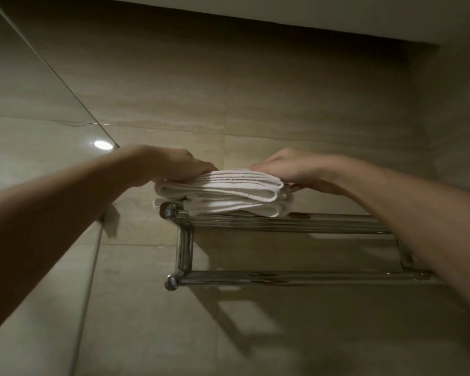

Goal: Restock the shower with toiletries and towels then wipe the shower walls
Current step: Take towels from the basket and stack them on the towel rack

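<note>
Left hand (182,165) pressed flat on white folded towels (223,195); right hand (288,169) gripped their end atop wall-mounted chrome tube rack (282,222). Stack, overhanging rack's left end, might slide off if released unevenly.

Your view is dim and soft. A glare spot (101,144) shines beside your left hand (179,165); the rack (282,223) throws shadows (244,318) below both hands.
</note>
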Action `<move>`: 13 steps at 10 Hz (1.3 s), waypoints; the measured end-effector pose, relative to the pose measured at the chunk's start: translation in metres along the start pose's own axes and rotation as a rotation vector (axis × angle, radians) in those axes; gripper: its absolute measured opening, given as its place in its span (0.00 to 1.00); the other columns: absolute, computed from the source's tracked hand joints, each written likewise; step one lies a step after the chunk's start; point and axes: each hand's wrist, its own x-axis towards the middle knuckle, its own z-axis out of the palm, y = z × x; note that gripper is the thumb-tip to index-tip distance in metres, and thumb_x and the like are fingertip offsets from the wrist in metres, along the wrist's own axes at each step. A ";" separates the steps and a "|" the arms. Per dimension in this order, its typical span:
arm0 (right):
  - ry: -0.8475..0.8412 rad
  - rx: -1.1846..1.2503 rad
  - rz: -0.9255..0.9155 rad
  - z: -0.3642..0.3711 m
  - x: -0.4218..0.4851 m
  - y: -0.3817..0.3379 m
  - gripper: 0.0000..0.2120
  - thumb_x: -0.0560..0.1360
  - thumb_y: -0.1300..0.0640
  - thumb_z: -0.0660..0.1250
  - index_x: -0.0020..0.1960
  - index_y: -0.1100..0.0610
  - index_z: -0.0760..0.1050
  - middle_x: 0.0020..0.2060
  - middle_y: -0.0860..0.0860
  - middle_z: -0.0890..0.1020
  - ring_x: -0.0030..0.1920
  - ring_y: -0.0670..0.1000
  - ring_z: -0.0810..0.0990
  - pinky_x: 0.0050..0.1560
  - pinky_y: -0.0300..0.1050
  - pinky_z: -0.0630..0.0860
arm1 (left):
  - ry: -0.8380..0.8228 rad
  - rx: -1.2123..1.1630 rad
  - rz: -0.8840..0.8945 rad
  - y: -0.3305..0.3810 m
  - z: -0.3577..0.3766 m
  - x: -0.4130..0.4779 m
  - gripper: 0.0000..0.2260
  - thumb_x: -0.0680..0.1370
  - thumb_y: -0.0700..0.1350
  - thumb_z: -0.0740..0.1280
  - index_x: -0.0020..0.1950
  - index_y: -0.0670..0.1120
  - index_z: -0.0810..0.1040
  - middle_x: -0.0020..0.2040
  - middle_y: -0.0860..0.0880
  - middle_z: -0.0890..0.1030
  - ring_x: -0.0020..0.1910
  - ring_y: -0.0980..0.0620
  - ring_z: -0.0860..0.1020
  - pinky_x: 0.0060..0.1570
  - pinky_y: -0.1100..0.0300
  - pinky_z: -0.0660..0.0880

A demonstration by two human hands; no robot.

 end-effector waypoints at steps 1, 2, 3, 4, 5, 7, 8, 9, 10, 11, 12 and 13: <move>-0.002 -0.012 0.001 0.004 -0.027 -0.002 0.20 0.81 0.39 0.58 0.59 0.48 0.81 0.56 0.48 0.83 0.56 0.52 0.81 0.64 0.53 0.76 | 0.050 0.022 0.053 0.003 0.017 -0.023 0.22 0.83 0.61 0.55 0.45 0.47 0.80 0.49 0.41 0.82 0.44 0.43 0.80 0.49 0.51 0.77; 0.044 -0.063 -0.074 0.003 -0.055 -0.002 0.21 0.83 0.41 0.56 0.69 0.49 0.76 0.64 0.49 0.78 0.63 0.52 0.77 0.66 0.49 0.71 | 0.241 0.150 0.110 0.007 0.032 -0.045 0.25 0.82 0.64 0.52 0.48 0.47 0.79 0.41 0.43 0.82 0.35 0.46 0.79 0.34 0.58 0.74; 0.089 -0.111 -0.097 -0.005 -0.085 0.002 0.22 0.81 0.41 0.61 0.70 0.52 0.74 0.67 0.49 0.77 0.66 0.50 0.75 0.63 0.44 0.69 | 0.377 0.365 0.180 0.019 0.050 -0.071 0.27 0.80 0.68 0.50 0.61 0.51 0.77 0.52 0.44 0.82 0.47 0.45 0.80 0.47 0.51 0.79; 0.095 -0.097 -0.087 -0.009 -0.127 0.016 0.24 0.78 0.40 0.64 0.70 0.50 0.72 0.66 0.50 0.77 0.65 0.52 0.77 0.66 0.46 0.72 | 0.421 0.492 0.314 0.033 0.069 -0.108 0.29 0.79 0.69 0.52 0.70 0.52 0.72 0.66 0.44 0.77 0.63 0.42 0.76 0.63 0.44 0.73; 0.067 -0.107 -0.065 -0.010 -0.180 0.037 0.24 0.78 0.42 0.65 0.72 0.50 0.71 0.66 0.51 0.77 0.64 0.51 0.76 0.65 0.46 0.72 | 0.380 0.449 0.426 0.044 0.092 -0.148 0.25 0.80 0.62 0.60 0.72 0.51 0.71 0.67 0.44 0.76 0.60 0.42 0.78 0.54 0.46 0.79; -0.033 -0.107 0.072 -0.003 -0.290 0.103 0.23 0.78 0.43 0.67 0.70 0.51 0.73 0.67 0.51 0.77 0.67 0.51 0.75 0.64 0.45 0.71 | 0.060 0.427 0.350 0.066 0.173 -0.231 0.26 0.79 0.67 0.56 0.70 0.54 0.72 0.66 0.47 0.77 0.58 0.45 0.80 0.52 0.48 0.79; -0.087 -0.079 0.170 0.006 -0.354 0.145 0.22 0.78 0.43 0.67 0.69 0.50 0.74 0.65 0.50 0.77 0.65 0.51 0.76 0.64 0.45 0.72 | -0.116 0.408 0.330 0.072 0.228 -0.273 0.27 0.79 0.69 0.54 0.70 0.54 0.72 0.66 0.48 0.79 0.59 0.46 0.81 0.55 0.47 0.80; -0.178 -0.083 0.274 0.018 -0.430 0.188 0.22 0.78 0.44 0.66 0.69 0.51 0.74 0.66 0.52 0.78 0.66 0.51 0.76 0.67 0.47 0.72 | -0.272 0.398 0.322 0.079 0.292 -0.321 0.27 0.79 0.68 0.54 0.71 0.54 0.72 0.65 0.49 0.79 0.59 0.46 0.80 0.55 0.47 0.79; -0.256 -0.082 0.403 0.027 -0.517 0.225 0.22 0.78 0.45 0.67 0.69 0.51 0.74 0.66 0.52 0.78 0.66 0.52 0.76 0.67 0.47 0.71 | -0.463 0.403 0.336 0.089 0.357 -0.380 0.27 0.80 0.68 0.54 0.71 0.54 0.71 0.66 0.48 0.78 0.61 0.45 0.80 0.57 0.47 0.78; -0.298 -0.054 0.564 0.038 -0.609 0.255 0.21 0.77 0.45 0.67 0.68 0.51 0.75 0.65 0.52 0.79 0.65 0.52 0.77 0.67 0.48 0.72 | -0.655 0.389 0.366 0.099 0.419 -0.443 0.27 0.80 0.67 0.55 0.72 0.54 0.69 0.68 0.48 0.77 0.63 0.45 0.78 0.58 0.48 0.77; -0.399 -0.054 0.705 0.050 -0.707 0.278 0.21 0.79 0.48 0.66 0.70 0.53 0.73 0.68 0.53 0.77 0.67 0.51 0.75 0.66 0.44 0.70 | -0.826 0.337 0.365 0.102 0.475 -0.512 0.25 0.81 0.66 0.56 0.71 0.53 0.71 0.67 0.49 0.78 0.64 0.46 0.78 0.59 0.48 0.76; -0.515 -0.067 0.879 0.053 -0.807 0.280 0.22 0.82 0.48 0.62 0.74 0.52 0.69 0.72 0.50 0.73 0.70 0.50 0.72 0.60 0.39 0.66 | -0.982 0.315 0.393 0.094 0.525 -0.583 0.25 0.80 0.67 0.53 0.65 0.52 0.76 0.62 0.50 0.81 0.58 0.48 0.80 0.58 0.52 0.77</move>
